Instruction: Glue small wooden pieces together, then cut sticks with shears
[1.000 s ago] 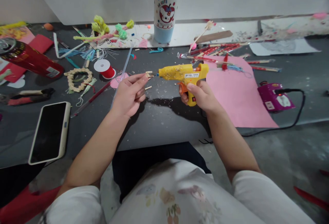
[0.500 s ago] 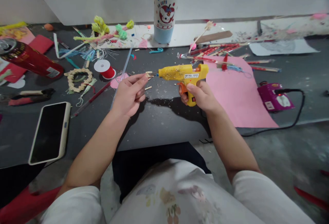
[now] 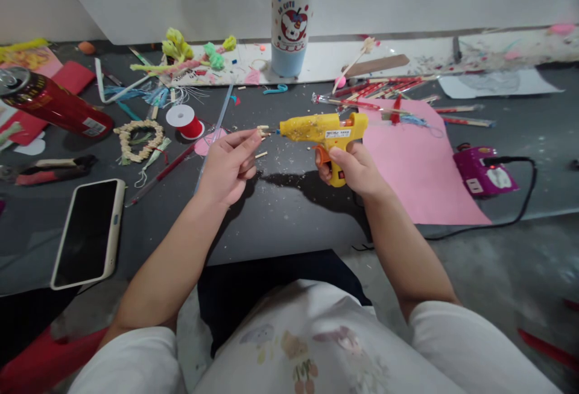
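Note:
My right hand is wrapped round the handle of a yellow hot glue gun, with fingers at its orange trigger. The gun points left, its nozzle close to the fingertips of my left hand. Thumb and forefinger of that hand pinch a small piece made of short pale wooden bits. Most of the piece is hidden by the fingers, and I cannot tell whether the nozzle touches it. Beneath lies a loose pale stick bit on the dark table, among scattered crumbs.
A phone, pliers, a red can, a red thread spool and a beaded ring lie left. A bottle stands behind. Pink paper, wrapped sticks and a purple corded box are right.

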Demonstrator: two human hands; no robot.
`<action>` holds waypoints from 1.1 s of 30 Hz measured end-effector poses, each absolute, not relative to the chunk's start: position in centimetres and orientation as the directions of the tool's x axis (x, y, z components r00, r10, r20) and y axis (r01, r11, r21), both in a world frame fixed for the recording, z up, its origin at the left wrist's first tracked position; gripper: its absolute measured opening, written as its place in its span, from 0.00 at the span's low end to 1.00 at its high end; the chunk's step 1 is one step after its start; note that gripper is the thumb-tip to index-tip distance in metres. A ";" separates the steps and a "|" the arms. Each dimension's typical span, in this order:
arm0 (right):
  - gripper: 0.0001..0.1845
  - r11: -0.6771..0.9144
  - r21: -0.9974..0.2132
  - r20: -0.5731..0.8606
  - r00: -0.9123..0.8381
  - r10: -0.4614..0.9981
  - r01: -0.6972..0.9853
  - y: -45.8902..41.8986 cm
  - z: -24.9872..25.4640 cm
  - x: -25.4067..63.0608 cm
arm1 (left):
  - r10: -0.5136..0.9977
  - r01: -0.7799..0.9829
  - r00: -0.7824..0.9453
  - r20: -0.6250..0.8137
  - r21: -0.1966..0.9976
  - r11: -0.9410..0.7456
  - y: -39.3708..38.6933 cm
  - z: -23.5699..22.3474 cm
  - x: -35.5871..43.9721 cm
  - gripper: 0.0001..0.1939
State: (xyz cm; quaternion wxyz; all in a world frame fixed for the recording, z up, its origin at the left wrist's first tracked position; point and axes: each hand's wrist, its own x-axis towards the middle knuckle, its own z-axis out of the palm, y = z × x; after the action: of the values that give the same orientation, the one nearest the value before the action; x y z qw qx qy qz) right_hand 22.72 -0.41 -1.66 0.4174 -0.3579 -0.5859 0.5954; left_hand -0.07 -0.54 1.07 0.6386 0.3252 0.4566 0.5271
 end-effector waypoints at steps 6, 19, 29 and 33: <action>0.25 0.025 -0.999 0.042 -0.382 0.923 -0.047 -0.4 -1.5 22.8 | 0.970 -0.364 0.008 -0.244 0.902 0.230 -0.6 1.2 0.0 0.06; 0.26 0.017 -0.999 0.027 -0.374 0.927 -0.032 -0.4 -1.3 22.8 | 0.969 -0.349 0.012 -0.247 0.907 0.236 -0.7 1.4 0.0 0.08; 0.26 0.022 -0.999 0.031 -0.374 0.927 -0.029 -0.4 -1.4 22.9 | 0.973 -0.364 0.016 -0.231 0.905 0.221 -0.8 1.5 0.0 0.08; 0.26 0.013 -1.000 0.021 -0.375 0.927 -0.024 -0.4 -1.4 22.9 | 0.971 -0.360 0.003 -0.240 0.906 0.224 -0.8 1.6 0.0 0.09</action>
State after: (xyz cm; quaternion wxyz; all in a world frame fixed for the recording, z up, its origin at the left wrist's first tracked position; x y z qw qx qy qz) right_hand 22.95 -0.40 -1.37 0.4046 -0.3855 -0.5856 0.5872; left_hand 0.03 -0.75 1.59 0.6278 0.3273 0.4670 0.5298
